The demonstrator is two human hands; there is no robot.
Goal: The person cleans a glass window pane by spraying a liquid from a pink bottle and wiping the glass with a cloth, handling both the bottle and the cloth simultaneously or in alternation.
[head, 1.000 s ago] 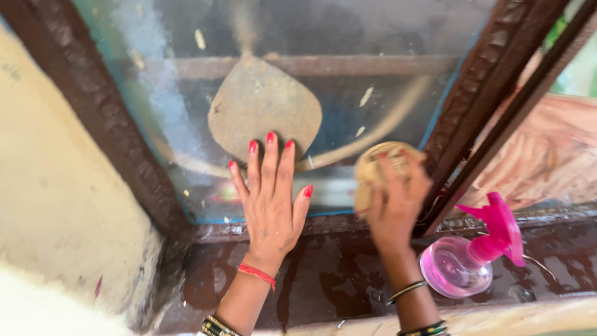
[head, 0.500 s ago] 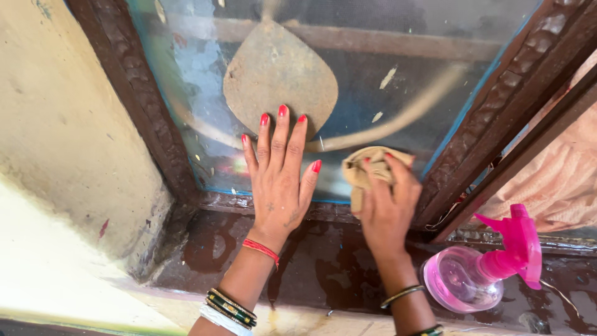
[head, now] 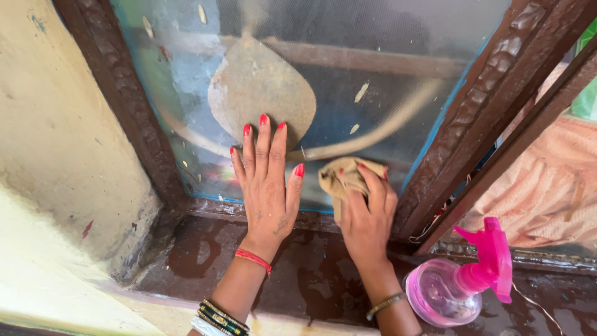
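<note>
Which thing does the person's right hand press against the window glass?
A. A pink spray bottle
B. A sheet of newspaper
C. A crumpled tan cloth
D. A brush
C: the right hand holds a crumpled tan cloth against the glass, while the left hand lies flat on the pane and the pink spray bottle lies untouched on the wet sill.
</note>
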